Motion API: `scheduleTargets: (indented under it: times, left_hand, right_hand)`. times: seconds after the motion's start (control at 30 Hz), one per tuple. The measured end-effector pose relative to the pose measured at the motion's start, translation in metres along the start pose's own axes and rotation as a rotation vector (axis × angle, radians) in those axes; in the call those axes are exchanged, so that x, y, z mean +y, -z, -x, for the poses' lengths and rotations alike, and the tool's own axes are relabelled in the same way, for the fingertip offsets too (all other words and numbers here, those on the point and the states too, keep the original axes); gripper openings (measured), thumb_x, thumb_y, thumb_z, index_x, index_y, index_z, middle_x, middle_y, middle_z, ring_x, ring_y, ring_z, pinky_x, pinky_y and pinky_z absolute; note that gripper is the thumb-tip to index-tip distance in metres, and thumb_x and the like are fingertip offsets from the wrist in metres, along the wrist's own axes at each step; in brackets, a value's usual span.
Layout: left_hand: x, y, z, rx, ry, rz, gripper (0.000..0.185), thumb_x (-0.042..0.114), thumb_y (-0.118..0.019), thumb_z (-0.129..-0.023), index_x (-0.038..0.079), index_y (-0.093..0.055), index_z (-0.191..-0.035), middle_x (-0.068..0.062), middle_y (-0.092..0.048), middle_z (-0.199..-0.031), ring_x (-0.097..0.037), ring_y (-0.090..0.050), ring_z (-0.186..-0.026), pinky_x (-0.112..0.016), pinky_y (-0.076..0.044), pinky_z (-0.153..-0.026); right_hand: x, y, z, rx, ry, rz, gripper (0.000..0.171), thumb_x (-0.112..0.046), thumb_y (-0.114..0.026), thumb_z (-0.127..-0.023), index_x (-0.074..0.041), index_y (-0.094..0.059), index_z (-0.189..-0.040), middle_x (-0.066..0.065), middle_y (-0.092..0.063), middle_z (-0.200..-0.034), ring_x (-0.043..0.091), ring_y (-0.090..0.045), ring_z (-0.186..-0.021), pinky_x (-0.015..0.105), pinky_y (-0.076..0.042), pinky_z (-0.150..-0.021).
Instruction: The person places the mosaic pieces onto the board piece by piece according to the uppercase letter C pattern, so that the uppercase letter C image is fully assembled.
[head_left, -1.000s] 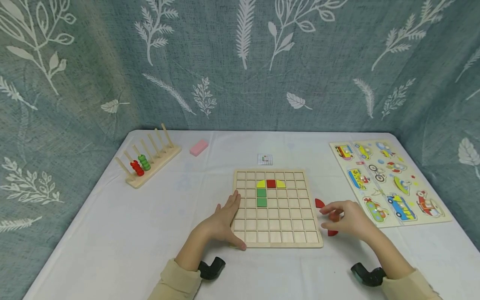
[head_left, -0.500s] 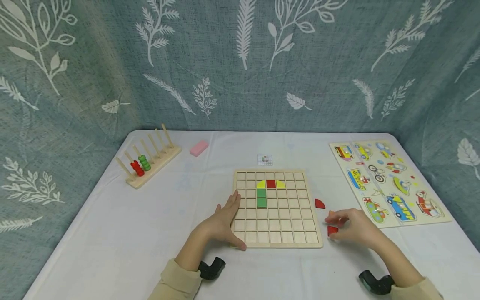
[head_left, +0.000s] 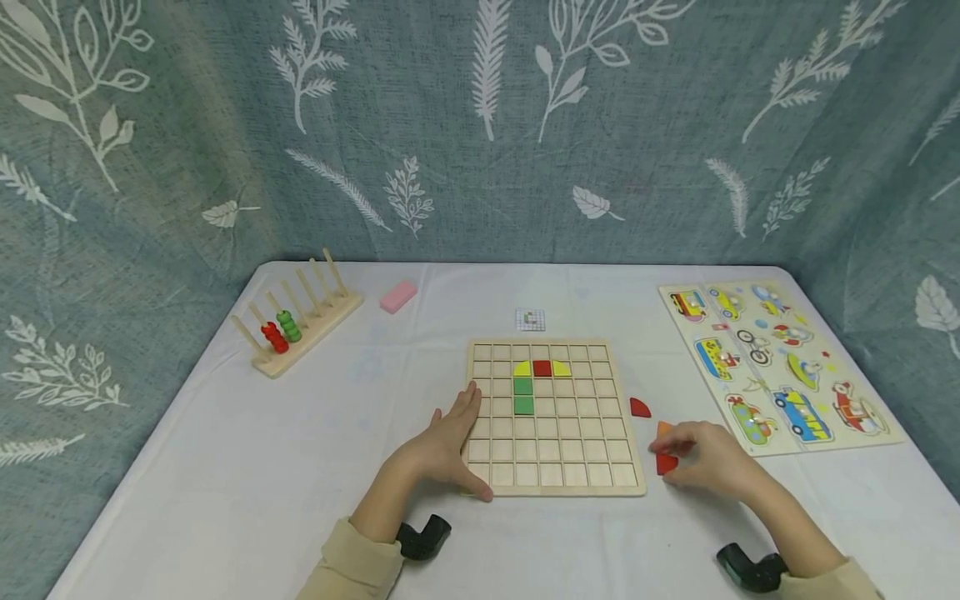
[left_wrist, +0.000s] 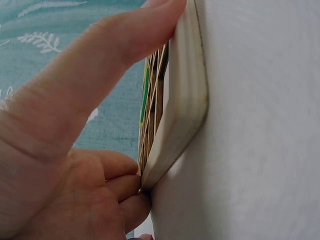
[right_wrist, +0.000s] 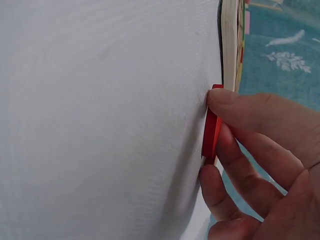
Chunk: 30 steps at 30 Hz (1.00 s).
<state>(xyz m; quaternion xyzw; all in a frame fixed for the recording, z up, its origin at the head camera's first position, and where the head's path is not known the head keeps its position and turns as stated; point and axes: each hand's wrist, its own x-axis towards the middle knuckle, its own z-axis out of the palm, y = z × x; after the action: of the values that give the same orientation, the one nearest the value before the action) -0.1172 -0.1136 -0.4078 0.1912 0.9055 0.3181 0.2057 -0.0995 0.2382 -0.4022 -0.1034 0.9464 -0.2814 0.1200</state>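
My left hand (head_left: 442,442) rests at the near left corner of a wooden grid board (head_left: 558,492), thumb on the front edge and fingers spread along the left side. Its thumb (left_wrist: 95,65) presses the board's edge in the left wrist view. My right hand (head_left: 708,458) is right of the board, pinching a flat red tile (right_wrist: 212,130) by its edge, low over the cloth. An orange tile (head_left: 663,428) peeks out beyond the fingers, partly hidden. On the grid sit a red square tile (head_left: 542,367), yellow curved tiles (head_left: 561,368) and green square tiles (head_left: 522,386).
A red quarter-circle tile (head_left: 640,407) lies beside the board's right edge. Behind the board is a small pattern card (head_left: 530,319). A vehicle picture puzzle (head_left: 772,367) is at right. Back left stand a peg rack with beads (head_left: 307,333) and a pink block (head_left: 397,296).
My right hand has shifted right and slightly toward me, from near the quarter-circle down onto the nearer red tile, now between its fingers. The left hand and board stay put.
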Motion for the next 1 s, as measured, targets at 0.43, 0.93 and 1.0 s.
scheduleTargets:
  times: [0.43,0.93,1.0]
  left_hand:
    - [0.0022,0.0009,-0.0011,-0.006,0.007,0.008,0.13,0.031,-0.09,-0.05,-0.003,-0.008,-0.144,-0.013,0.002,-0.152,-0.025,0.0,-0.139,-0.049,-0.003,-0.11]
    - [-0.0005,0.0002,-0.001,-0.004,-0.005,0.0,0.131,0.033,-0.09,-0.05,-0.004,-0.007,-0.144,-0.015,0.002,-0.152,-0.027,0.0,-0.139,-0.051,-0.003,-0.109]
    - [-0.0004,0.0,-0.0009,-0.002,-0.002,0.001,0.131,0.033,-0.09,-0.049,-0.004,-0.008,-0.144,-0.015,0.002,-0.152,-0.027,0.0,-0.139,-0.051,-0.003,-0.109]
  right_hand:
    - [0.0019,0.0022,0.0008,-0.009,-0.012,0.023,0.029,-0.006,-0.082,-0.061,-0.009,-0.072,-0.088,0.002,-0.066,-0.089,0.017,-0.053,-0.078,0.035,-0.047,-0.07]
    - [0.0027,0.004,-0.0002,-0.041,-0.068,0.007,0.027,-0.004,-0.08,-0.061,-0.009,-0.072,-0.086,0.003,-0.066,-0.09,0.017,-0.051,-0.077,0.032,-0.045,-0.066]
    - [0.0027,0.0037,-0.0002,-0.044,-0.072,0.003,0.027,-0.005,-0.081,-0.061,-0.009,-0.072,-0.086,0.002,-0.065,-0.089,0.017,-0.051,-0.077,0.032,-0.045,-0.066]
